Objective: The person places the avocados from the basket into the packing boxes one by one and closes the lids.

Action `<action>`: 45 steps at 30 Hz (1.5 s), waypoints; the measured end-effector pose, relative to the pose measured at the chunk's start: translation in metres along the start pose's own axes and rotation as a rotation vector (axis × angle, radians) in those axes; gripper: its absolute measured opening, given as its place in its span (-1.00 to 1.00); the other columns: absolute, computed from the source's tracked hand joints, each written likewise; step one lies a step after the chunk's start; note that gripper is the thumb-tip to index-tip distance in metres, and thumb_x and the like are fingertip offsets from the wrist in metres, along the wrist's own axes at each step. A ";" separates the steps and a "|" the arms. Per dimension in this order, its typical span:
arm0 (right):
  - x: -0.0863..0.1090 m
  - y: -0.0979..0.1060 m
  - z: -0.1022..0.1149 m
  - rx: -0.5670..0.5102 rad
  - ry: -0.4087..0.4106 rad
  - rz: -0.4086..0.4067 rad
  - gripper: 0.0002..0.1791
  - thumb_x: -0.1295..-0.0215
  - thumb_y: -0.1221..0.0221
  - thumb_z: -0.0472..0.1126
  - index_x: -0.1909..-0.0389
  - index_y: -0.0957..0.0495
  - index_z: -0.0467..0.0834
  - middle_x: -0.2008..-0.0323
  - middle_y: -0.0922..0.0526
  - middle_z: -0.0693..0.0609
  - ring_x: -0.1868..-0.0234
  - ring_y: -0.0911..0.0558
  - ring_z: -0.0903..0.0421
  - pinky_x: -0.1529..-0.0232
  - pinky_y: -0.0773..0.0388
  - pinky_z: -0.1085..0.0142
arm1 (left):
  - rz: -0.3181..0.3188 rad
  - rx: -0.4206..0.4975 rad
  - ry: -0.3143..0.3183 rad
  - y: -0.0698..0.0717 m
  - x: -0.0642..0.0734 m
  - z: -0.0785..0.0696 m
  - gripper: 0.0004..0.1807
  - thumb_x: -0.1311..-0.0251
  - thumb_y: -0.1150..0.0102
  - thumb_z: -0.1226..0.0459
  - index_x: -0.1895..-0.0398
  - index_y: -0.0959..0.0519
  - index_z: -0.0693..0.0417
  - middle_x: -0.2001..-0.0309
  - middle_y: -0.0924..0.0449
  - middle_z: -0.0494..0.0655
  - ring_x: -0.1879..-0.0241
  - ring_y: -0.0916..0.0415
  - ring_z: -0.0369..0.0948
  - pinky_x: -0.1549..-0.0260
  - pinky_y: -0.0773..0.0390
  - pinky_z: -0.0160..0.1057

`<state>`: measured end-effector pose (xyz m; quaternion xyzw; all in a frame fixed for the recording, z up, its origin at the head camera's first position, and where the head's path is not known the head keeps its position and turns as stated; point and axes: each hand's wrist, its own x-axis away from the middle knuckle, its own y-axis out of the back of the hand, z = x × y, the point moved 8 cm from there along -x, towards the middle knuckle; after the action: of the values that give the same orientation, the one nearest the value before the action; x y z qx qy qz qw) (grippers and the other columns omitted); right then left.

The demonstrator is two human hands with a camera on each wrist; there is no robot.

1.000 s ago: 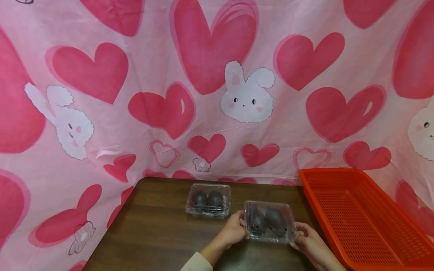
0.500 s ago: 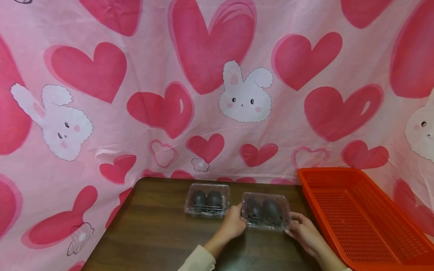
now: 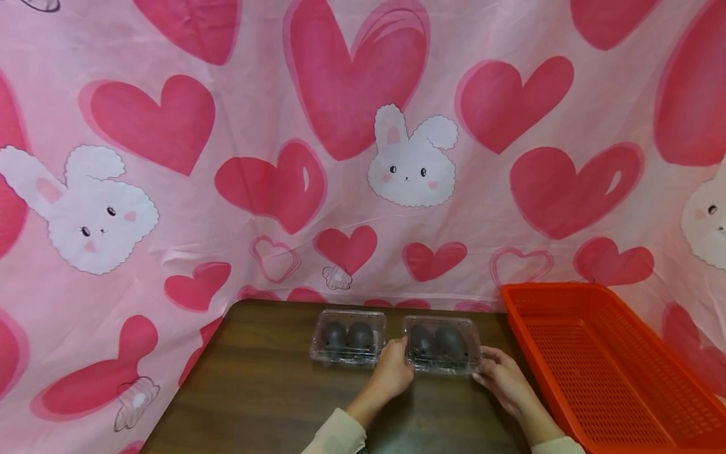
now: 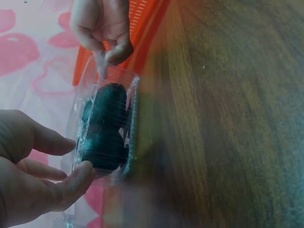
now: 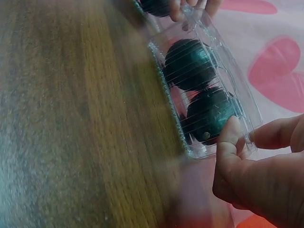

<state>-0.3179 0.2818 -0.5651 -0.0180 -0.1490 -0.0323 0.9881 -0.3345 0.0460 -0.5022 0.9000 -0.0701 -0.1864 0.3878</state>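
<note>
A clear plastic clamshell box (image 3: 442, 362) with two dark, rounded, egg-shaped items (image 3: 450, 342) inside is held between both hands over the back of the table. My left hand (image 3: 391, 371) pinches its left end; thumb and fingers meet at the edge in the left wrist view, where the hand (image 4: 40, 173) shows closely. The right end is pinched by my right hand (image 3: 507, 381), with the thumb on the rim in the right wrist view. A second, similar clamshell box (image 3: 347, 357) with two dark items sits on the table just left of my left hand.
An orange-red perforated plastic basket (image 3: 587, 372) stands at the right, beside my right hand. The brown wood-grain table (image 3: 255, 391) ends at the back against a pink cloth (image 3: 476, 221) printed with hearts and rabbits.
Both hands have carried the clamshell box away from me and slightly left, into line beside the second box. The second box and the basket stay put.
</note>
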 end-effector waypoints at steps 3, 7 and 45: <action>-0.001 0.000 0.000 -0.013 0.005 -0.007 -0.37 -0.49 0.06 -0.45 -0.49 0.00 -0.47 0.06 -0.39 -0.14 0.15 -0.50 0.12 0.12 -0.76 0.41 | 0.001 0.001 0.012 -0.001 -0.001 0.001 -0.46 0.11 -0.41 0.55 -0.06 -0.58 0.49 0.17 -0.65 0.26 0.08 -0.64 0.17 0.00 -0.74 0.07; -0.002 -0.001 -0.002 -0.017 0.008 -0.011 -0.38 -0.49 0.07 -0.45 -0.49 -0.01 -0.47 0.05 -0.39 -0.15 0.15 -0.51 0.14 0.12 -0.75 0.42 | 0.023 0.026 0.046 -0.004 -0.001 0.003 -0.39 0.05 -0.42 0.53 -0.17 -0.54 0.52 0.05 -0.64 0.32 -0.01 -0.62 0.21 -0.12 -0.70 0.10; -0.003 0.004 0.004 0.163 0.056 -0.030 -0.41 -0.55 0.07 -0.33 -0.48 -0.04 -0.45 -0.11 -0.47 -0.33 0.05 -0.57 0.02 0.02 -0.78 0.26 | 0.064 0.004 0.033 0.002 0.000 0.000 -0.38 0.02 -0.39 0.47 -0.18 -0.50 0.55 0.01 -0.62 0.36 -0.01 -0.62 0.24 -0.03 -0.73 0.15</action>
<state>-0.3214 0.2864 -0.5618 0.0656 -0.1235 -0.0355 0.9895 -0.3345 0.0441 -0.5006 0.9010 -0.0927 -0.1589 0.3930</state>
